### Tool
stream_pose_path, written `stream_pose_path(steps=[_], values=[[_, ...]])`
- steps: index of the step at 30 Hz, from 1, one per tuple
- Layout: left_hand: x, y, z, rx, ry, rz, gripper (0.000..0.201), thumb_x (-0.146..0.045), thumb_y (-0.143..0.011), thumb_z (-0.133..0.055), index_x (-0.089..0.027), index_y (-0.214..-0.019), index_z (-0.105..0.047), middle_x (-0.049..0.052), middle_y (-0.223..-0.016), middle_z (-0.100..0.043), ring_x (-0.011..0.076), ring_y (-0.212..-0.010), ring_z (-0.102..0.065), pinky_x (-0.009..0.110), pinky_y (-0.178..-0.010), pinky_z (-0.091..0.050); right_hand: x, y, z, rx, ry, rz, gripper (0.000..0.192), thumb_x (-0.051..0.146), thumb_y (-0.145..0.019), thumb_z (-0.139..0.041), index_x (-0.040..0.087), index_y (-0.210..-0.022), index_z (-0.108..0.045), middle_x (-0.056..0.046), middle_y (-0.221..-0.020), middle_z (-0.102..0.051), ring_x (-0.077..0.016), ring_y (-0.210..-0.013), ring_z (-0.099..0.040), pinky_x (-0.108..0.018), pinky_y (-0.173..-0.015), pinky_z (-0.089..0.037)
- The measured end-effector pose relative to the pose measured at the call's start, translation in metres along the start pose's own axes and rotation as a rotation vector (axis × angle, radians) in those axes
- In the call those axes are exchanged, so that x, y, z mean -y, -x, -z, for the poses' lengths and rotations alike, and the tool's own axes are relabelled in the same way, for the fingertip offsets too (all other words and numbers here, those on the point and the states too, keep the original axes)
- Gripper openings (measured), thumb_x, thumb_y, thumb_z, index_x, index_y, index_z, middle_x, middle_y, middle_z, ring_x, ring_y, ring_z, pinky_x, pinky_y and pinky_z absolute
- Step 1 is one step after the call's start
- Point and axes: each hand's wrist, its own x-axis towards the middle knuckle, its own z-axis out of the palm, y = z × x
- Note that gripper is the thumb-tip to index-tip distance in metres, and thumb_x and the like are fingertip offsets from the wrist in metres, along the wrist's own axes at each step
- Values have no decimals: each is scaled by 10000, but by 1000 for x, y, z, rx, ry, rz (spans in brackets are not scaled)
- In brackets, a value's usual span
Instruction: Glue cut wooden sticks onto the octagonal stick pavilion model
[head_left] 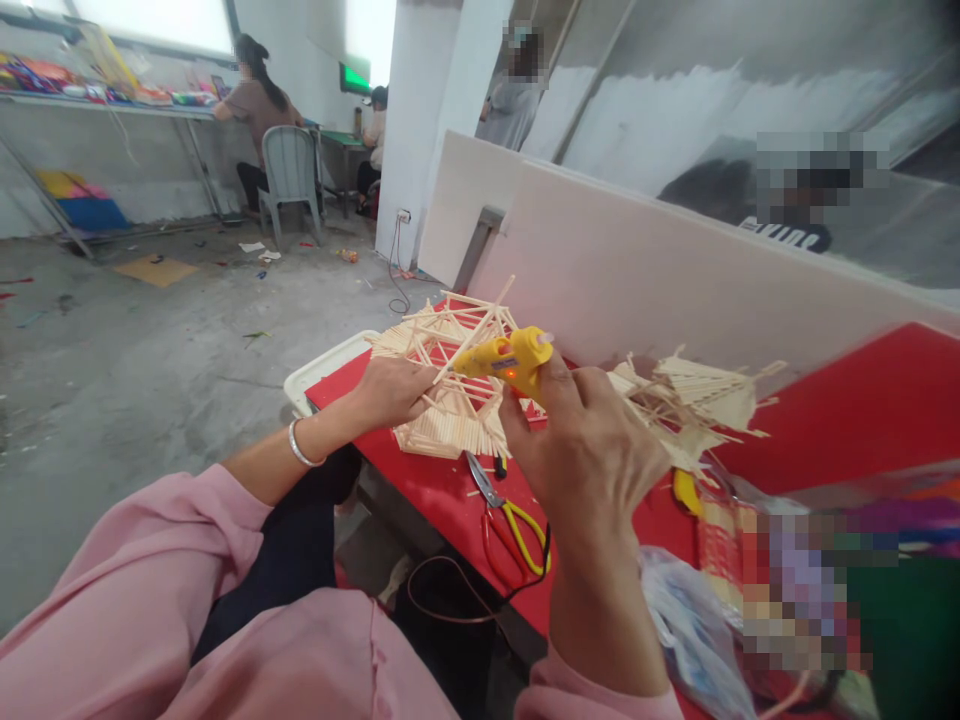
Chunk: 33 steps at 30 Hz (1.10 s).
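My right hand [592,435] is closed round a yellow hot glue gun [495,358] with a small orange light glowing on its side. A glue stick pokes out of its back end, and its nozzle points left over a model built of thin wooden sticks [442,435]. At the model's left side is my left hand [397,390], fingers pinched by the end of a stick; whether it grips a loose stick or the frame itself is hard to make out. Scissors [514,520] with yellow handles lie on the red table [442,505] in front of the model.
To the right stands another stick structure [697,395]. Beyond the table rises a white board [600,260]. A plastic bag [690,620] and packets crowd the right front, and a cable [457,615] hangs below the table edge. Several other people are in the background, one beside a chair [289,170].
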Motion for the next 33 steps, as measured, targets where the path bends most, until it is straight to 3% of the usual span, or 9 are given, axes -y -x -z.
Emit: stream_pose_path(steps=[18,33], values=[[0,0,-1,1,13,7,303,-315,-950,-410,-164,-800,-626,58,-630,-642,170,-586,-605,285,-526,-286,-1,1,-1,2,-13,12,403,315,-893,-552,184,-1272,-585,-31,-794,-596,-137,-659,-454,-295,-568,-186],[1,0,-2,-24,-4,-1,325,-320,-949,-410,-165,-783,-642,53,-601,-633,165,-559,-585,285,-514,-263,-1,0,1,-26,-5,4,344,314,-898,-550,173,-1204,-618,-23,-782,-612,-135,-643,-463,-297,-563,-206]])
